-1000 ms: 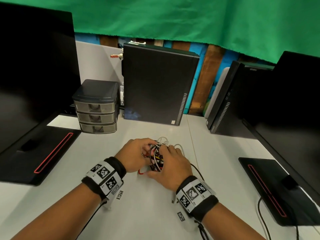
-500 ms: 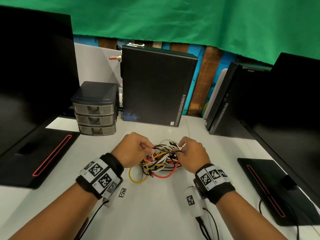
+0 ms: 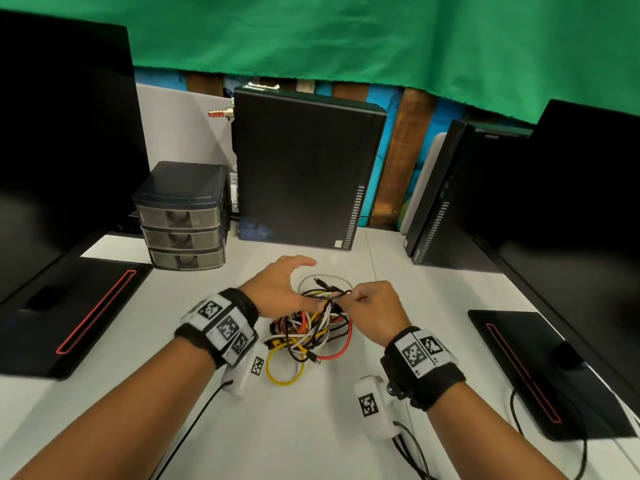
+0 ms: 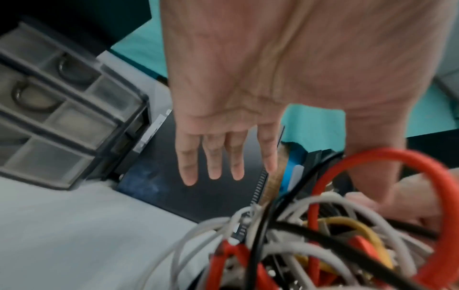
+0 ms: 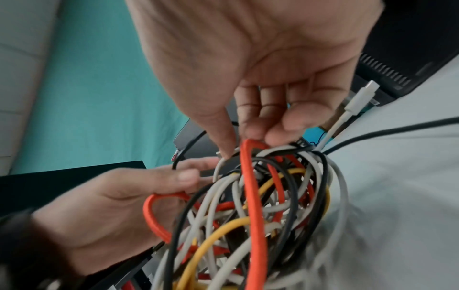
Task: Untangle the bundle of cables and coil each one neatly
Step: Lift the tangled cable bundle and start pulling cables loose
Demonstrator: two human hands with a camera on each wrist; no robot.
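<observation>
The cable bundle (image 3: 311, 330) is a tangle of red, white, black and yellow cords on the white table (image 3: 311, 438), with a yellow loop (image 3: 284, 372) spilling toward me. My right hand (image 3: 370, 303) pinches a black cable (image 3: 332, 295) at the top of the tangle, thumb against curled fingers (image 5: 253, 129). My left hand (image 3: 280, 284) arches over the bundle's left side with straight fingers (image 4: 213, 157). Its thumb lies beside a red loop (image 4: 387, 157). A white plug (image 5: 360, 98) sticks out behind the right hand.
A grey three-drawer unit (image 3: 183, 216) and a black PC tower (image 3: 304, 168) stand just behind the bundle. A second tower (image 3: 446, 202) is at back right. Black monitor bases flank the work area at left (image 3: 69, 306) and right (image 3: 540, 368).
Both hands were clasped on the tight bundle, then pulled it apart. Now the left hand has let go and spread its fingers, while the right still pinches a strand. The tangle is looser.
</observation>
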